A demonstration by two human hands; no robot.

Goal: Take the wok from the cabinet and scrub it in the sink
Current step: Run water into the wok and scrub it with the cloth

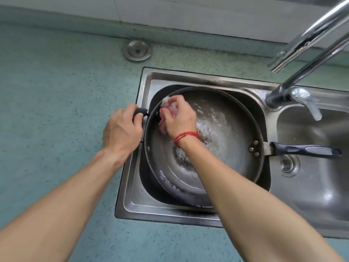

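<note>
While L hand [120, 129] grips side handle [140, 111], R hand [180, 118] clutches cloth [162, 122] inside wok [226, 133], in sink [188, 77]

No readable text, label, brand, number or sign appears on anything in view.

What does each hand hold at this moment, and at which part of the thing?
The left hand grips the wok by its small black side handle. The right hand holds a bunched pink cloth around its middle.
</note>
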